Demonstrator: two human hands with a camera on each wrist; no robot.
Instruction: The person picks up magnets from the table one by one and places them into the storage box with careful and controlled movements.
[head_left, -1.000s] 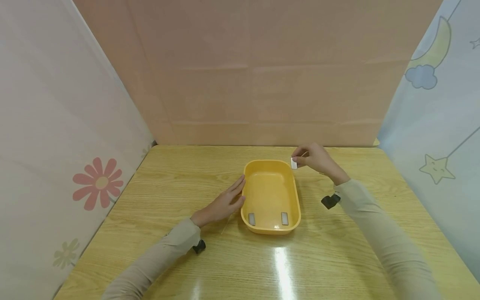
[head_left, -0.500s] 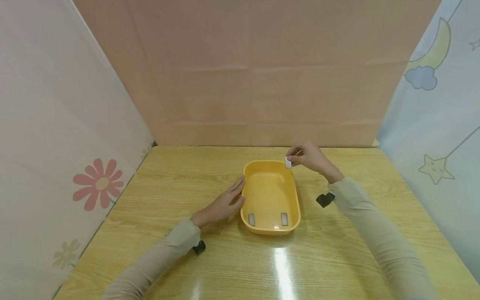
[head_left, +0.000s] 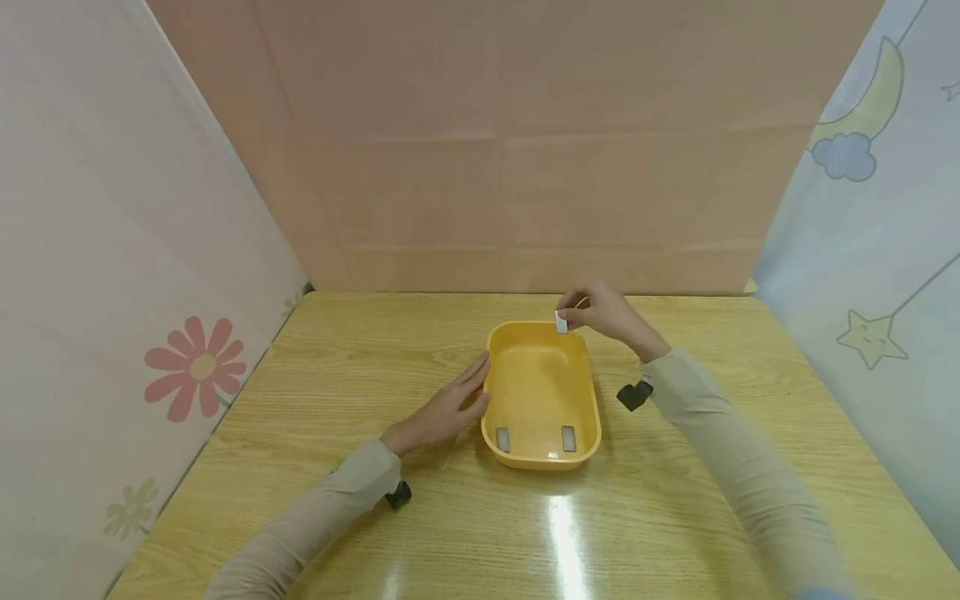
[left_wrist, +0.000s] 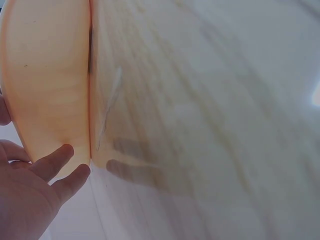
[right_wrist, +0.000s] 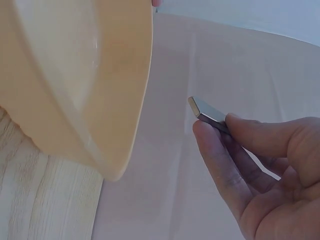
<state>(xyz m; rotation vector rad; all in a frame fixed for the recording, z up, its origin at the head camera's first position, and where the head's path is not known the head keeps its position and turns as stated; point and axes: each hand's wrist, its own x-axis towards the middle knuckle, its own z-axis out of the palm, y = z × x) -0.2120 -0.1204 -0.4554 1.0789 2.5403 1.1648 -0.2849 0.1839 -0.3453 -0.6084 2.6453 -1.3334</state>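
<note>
A yellow oblong tray (head_left: 592, 392) stands in the middle of the wooden table (head_left: 360, 367). Two small grey rectangular pieces (head_left: 503, 438) (head_left: 569, 437) lie inside it near the front end. My right hand (head_left: 600, 310) pinches a third small grey piece (head_left: 561, 322) between thumb and fingers, just above the tray's far right corner; the right wrist view shows the same piece (right_wrist: 206, 113) at my fingertips beside the tray's rim (right_wrist: 135, 100). My left hand (head_left: 446, 408) rests flat with straight fingers against the tray's left outer wall (left_wrist: 50, 90).
Pink board walls off the back, and printed cloth panels with a flower (head_left: 197, 365) and a star (head_left: 870, 337) close the left and right sides. The table's bare wood runs around the tray on all sides.
My right hand has carried the small grey piece leftward, from beside the tray's far right corner to above its far rim. The left hand and the tray have not moved.
</note>
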